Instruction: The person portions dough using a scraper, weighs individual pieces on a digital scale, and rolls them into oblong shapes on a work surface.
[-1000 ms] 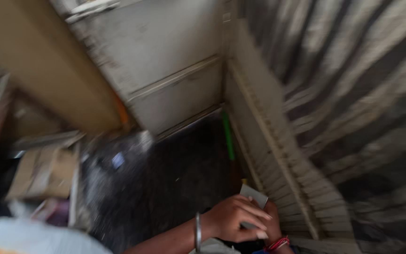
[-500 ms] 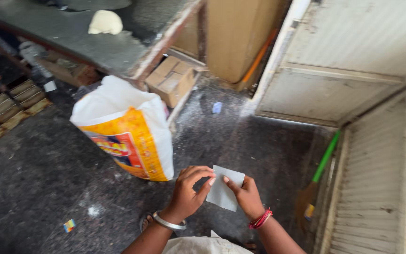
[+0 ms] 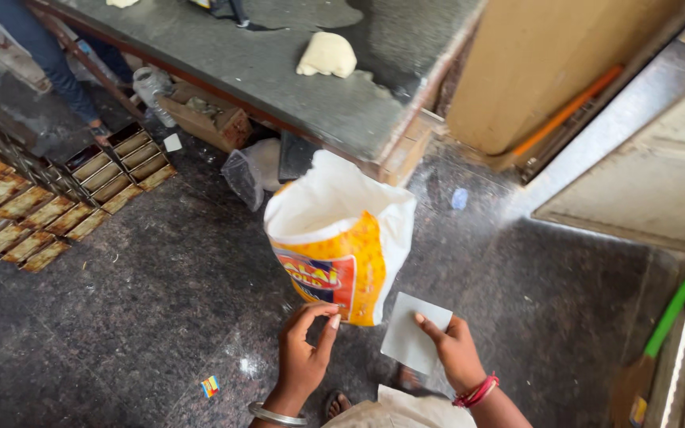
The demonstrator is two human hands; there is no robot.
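The right hand (image 3: 460,354) pinches a small pale square card (image 3: 414,333) between thumb and fingers, holding it low over the dark speckled floor (image 3: 144,317). The left hand (image 3: 304,354) holds nothing, its fingers loosely curled and parted, the tips just beside the bottom of an open white and orange sack (image 3: 341,242) standing on the floor. Beyond the sack runs a grey stone counter (image 3: 279,75) bearing a lump of dough (image 3: 327,55); rows of loaf tins (image 3: 57,210) lie at left.
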